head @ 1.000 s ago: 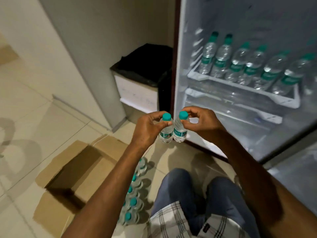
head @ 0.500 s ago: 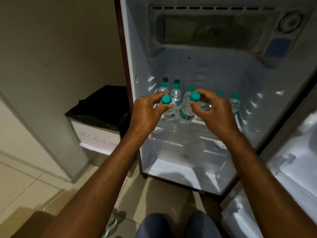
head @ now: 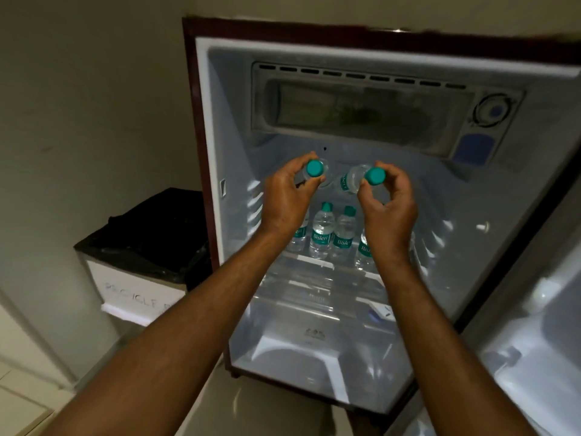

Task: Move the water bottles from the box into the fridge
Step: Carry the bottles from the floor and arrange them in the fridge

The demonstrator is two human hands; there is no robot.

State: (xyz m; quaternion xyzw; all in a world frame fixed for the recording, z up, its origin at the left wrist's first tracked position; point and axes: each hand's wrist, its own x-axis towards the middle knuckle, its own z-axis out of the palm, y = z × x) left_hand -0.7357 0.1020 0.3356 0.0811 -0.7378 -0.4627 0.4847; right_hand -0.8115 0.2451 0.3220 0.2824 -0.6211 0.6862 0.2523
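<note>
Both arms reach into the open fridge (head: 220, 127), each hand carrying one small water bottle by its neck. The left hand (head: 287, 199) has its grip pinched on the left bottle (head: 323, 176) just under the teal cap (head: 315, 168) — thumb and fingers curled round the neck, the cap pointing back toward the camera and the clear body running away behind the fingers, mostly hidden. The right hand (head: 390, 212) grips the right bottle (head: 352, 182) the same way, fingers closed round the neck below its own teal cap (head: 374, 176); this bottle is tilted, its body leaning inward to the left so the label shows beside the thumb. The two bottles are near each other but apart, held in the air above the shelf and below the freezer compartment (head: 361, 111).

On the shelf (head: 314, 262) under the hands stands a row of bottles (head: 322, 234) upright, teal caps up, partly covered by both wrists. How many stand there cannot be told.

The fridge door (head: 534, 357) hangs open at the right. Left of the fridge, against the wall, sits a bin (head: 132, 278) lined with a black bag — near the fridge side.
</note>
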